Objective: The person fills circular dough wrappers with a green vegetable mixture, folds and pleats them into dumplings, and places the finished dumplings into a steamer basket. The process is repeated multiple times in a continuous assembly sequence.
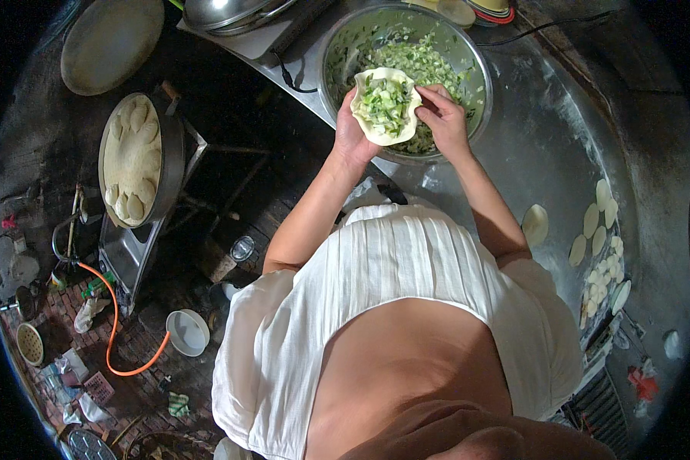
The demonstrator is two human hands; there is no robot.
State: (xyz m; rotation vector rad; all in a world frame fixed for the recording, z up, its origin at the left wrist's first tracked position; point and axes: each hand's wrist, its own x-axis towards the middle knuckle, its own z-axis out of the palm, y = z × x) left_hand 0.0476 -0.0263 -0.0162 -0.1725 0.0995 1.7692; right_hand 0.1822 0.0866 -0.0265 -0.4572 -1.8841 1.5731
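Note:
My left hand [353, 135] holds a round dough wrapper [385, 138] from the left and below, heaped with chopped green filling [385, 103]. The fingertips of my right hand [440, 115] pinch the wrapper's right edge. Both hands are over the near part of a large steel bowl [486, 109], which contains more chopped green and pale filling. Flat dough rounds [591, 221] and small dough pieces [604, 276] lie on the floured metal worktop at the right, and a single round [536, 225] lies nearer to my right arm.
A round pan of shaped dumplings [175, 167] stands on a metal frame at the left. A lidded pan [230, 17] and a black cord are beyond the bowl's left side. An orange hose [114, 322] and a white basin [188, 333] are at lower left.

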